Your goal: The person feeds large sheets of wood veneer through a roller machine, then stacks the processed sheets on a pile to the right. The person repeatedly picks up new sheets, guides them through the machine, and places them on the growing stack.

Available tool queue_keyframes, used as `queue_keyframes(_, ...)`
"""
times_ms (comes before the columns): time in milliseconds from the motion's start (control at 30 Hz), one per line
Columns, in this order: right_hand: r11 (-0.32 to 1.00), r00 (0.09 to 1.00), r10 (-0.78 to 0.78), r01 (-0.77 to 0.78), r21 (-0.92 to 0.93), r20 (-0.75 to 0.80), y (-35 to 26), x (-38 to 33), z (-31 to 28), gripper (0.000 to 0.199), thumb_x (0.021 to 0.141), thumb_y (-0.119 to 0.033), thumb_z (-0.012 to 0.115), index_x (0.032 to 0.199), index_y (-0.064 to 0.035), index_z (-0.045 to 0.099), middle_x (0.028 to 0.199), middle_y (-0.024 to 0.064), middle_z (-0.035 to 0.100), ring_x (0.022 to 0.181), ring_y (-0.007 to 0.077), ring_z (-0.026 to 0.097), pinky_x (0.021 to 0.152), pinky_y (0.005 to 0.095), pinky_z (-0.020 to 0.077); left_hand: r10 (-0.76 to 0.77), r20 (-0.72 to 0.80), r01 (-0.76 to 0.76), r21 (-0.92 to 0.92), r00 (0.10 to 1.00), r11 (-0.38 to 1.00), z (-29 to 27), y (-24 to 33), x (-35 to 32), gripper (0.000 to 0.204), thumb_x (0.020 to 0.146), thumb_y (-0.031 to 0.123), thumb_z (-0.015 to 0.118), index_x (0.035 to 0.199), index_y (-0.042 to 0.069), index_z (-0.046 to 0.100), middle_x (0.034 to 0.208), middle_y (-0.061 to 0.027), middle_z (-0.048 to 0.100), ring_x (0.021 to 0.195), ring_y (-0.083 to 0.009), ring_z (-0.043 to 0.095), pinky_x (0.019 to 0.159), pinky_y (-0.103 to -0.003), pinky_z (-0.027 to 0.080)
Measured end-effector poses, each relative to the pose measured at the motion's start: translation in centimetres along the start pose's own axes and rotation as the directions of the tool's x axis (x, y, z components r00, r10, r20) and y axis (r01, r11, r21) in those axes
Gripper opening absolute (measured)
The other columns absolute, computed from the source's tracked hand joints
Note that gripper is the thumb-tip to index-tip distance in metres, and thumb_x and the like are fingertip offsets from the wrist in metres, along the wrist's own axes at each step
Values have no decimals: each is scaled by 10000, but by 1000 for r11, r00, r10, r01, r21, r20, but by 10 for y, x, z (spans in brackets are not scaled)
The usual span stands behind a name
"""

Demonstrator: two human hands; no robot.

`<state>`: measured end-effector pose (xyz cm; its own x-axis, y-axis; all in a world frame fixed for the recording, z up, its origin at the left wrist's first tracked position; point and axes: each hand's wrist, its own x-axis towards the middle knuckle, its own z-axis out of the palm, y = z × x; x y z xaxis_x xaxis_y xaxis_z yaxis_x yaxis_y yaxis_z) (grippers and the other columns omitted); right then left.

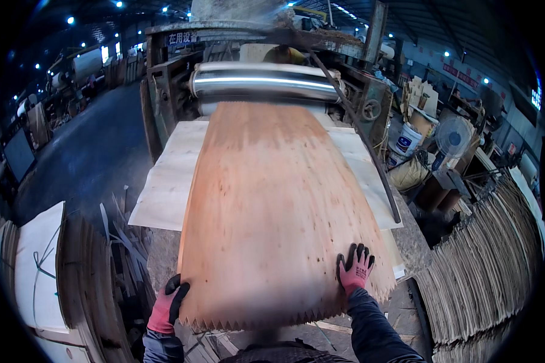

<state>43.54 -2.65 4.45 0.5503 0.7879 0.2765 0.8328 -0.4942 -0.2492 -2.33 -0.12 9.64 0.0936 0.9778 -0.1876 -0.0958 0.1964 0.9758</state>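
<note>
A large reddish-brown wood veneer sheet [278, 212] with a jagged near edge lies lengthwise in front of me, its far end close against a shiny metal roller [266, 85]. My left hand [165, 305], in a pink glove with black fingers, is closed at the sheet's near left edge. My right hand [355, 270], gloved alike, rests flat on top of the sheet near its right edge, fingers spread. Under the brown sheet, a paler veneer sheet [169, 175] sticks out on both sides. Whether the far end sits between rollers cannot be made out.
Tall stacks of veneer [484, 260] stand at my right, and more bundled sheets [39, 266] at my left. A dark bar [369, 148] slants along the machine's right side. Beyond it are a white bucket [406, 139] and a fan [454, 136]. Wood scraps lie below.
</note>
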Motion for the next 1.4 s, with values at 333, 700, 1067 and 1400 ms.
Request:
queue_keyframes(333, 1000, 1000, -5, 5, -10, -17, 2, -1, 9, 665, 727, -424, 536, 1248, -45, 371, 1312, 206, 287, 1271, 299, 172, 1043, 445, 53, -115, 80, 120, -56, 990, 991, 31, 42, -11, 452, 792, 153, 564, 1195, -6, 436, 1071, -77, 541, 963, -131, 497, 840, -240, 381)
queue_keyframes(700, 844, 836, -425, 228, 486, 346, -8, -44, -68, 815, 665, -235, 687, 1317, -51, 235, 1343, 195, 232, 1260, 335, 195, 1029, 398, 188, -126, 113, 159, -368, 986, 916, 31, 70, -15, 324, 813, 160, 514, 1086, -15, 504, 952, -106, 578, 872, -171, 561, 756, -277, 448)
queue_keyframes(1067, 706, 714, -695, 653, 273, 89, -67, -113, -67, 528, 575, -259, 656, 1057, -81, 535, 1112, 208, 457, 1061, 397, 407, 907, 526, 295, 15, 195, 96, -547, 981, 832, 55, 105, -18, 333, 827, 156, 447, 1104, -26, 483, 1013, -136, 562, 909, -203, 553, 799, -298, 437)
queue_keyframes(1400, 624, 658, -753, 723, 297, -17, -72, -113, -59, 404, 573, -238, 633, 963, -140, 591, 1067, 147, 471, 1035, 374, 431, 887, 501, 341, 140, 57, -131, -140, 989, 982, 23, 72, -18, 365, 827, 150, 466, 1131, -51, 462, 1039, -142, 556, 929, -205, 551, 828, -305, 431)
